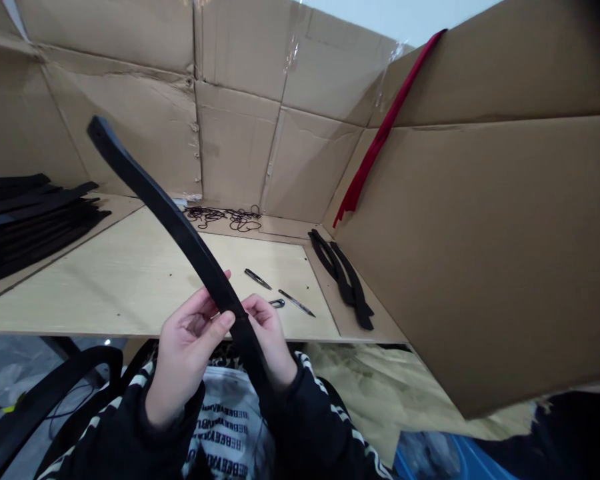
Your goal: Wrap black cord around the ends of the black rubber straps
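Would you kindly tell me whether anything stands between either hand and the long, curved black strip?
Nothing visible does: the left hand and the right hand both touch the long, curved black strip directly.

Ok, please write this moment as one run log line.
left hand: holds black strip; right hand: holds same strip; tabletop: slim dark tools

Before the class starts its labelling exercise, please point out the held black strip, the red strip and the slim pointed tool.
Black strip [194, 252]: head view, on its broad face above the fingers.
Red strip [381, 135]: head view, mid-length.
Slim pointed tool [297, 303]: head view, middle of its shaft.
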Tool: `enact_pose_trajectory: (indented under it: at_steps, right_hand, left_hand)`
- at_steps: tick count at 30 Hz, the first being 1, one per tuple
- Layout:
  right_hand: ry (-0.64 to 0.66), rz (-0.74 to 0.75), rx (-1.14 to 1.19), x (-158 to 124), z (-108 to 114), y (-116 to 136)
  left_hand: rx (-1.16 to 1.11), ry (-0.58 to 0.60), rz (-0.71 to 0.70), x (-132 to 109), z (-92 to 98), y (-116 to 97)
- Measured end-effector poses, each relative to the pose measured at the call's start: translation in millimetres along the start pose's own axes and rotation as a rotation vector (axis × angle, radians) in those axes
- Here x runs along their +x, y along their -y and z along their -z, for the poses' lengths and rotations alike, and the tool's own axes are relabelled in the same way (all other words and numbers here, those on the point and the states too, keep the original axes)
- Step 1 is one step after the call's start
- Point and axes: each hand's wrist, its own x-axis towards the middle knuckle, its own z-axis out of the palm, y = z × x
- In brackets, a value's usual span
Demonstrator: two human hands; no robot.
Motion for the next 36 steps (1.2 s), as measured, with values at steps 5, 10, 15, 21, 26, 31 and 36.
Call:
enact_pose_trajectory:
  at_steps: [5, 10, 15, 21, 26, 31, 36]
  right_hand:
    - [-0.087, -0.008, 0.07, -1, -31, -34]
    - [-0.088, 0.36, -0.518, -8, -44, -24]
    - [-0.168, 0.89, -1.383, -2, -25, 7]
    - [-0.088, 1.171, -1.674, 19, -4, 38]
    - [0.004, 0.967, -1.473, 27, 0, 45]
    - [0.077, 0.627, -1.045, 28, -1, 49]
    - [0.139, 0.201, -0.536, 33, -1, 55]
  left_hand:
    - [0.196, -0.178, -0.194, 5, -9.5, 1]
    - [0.473, -0.389, -0.401, 27, -4.0, 10]
    - [0.499, -0.393, -0.476, 43, 11.3, 21]
    - [0.498, -0.287, -0.433, 44, 14.9, 24]
    - [0.507, -0.259, -0.431, 43, 14.5, 25]
    - [0.531, -0.21, -0.439, 41, 14.0, 19]
    - [0.437, -0.14, -0.351, 38, 17.8, 8]
